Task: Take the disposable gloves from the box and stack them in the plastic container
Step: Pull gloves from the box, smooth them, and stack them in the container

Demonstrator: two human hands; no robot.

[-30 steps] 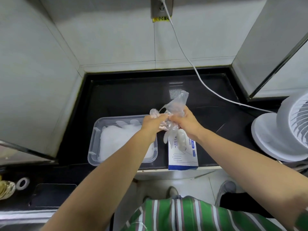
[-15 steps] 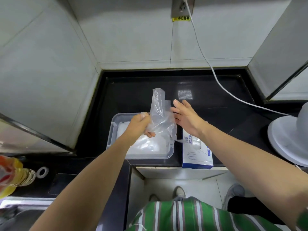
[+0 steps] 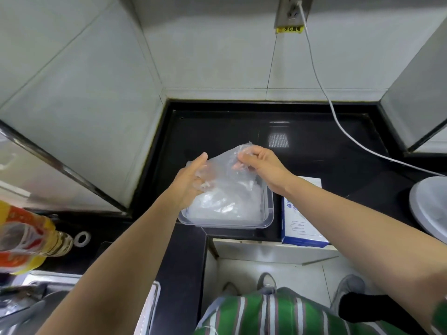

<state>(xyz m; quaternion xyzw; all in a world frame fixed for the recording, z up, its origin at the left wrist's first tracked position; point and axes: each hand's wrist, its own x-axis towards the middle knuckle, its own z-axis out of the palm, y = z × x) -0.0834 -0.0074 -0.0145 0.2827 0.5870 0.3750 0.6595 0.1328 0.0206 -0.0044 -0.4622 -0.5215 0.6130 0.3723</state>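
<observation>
A clear disposable glove (image 3: 223,171) is stretched between both hands just above the clear plastic container (image 3: 268,215). My left hand (image 3: 191,181) holds the glove's near left edge with curled fingers. My right hand (image 3: 260,160) pinches its far right corner. A pile of clear gloves (image 3: 222,207) lies in the container on the black counter. The white and blue glove box (image 3: 301,228) lies flat right of the container, partly under my right forearm.
A white cable (image 3: 338,122) runs from the wall socket across the counter to a white fan base (image 3: 428,206) at the right edge. An oil bottle (image 3: 26,238) stands at the left above a sink. The counter's front edge drops to the floor.
The glove was drawn from over the box leftward to the container. My right hand, open half a second ago, now pinches the glove's far corner, and the glove is spread flatter and lower.
</observation>
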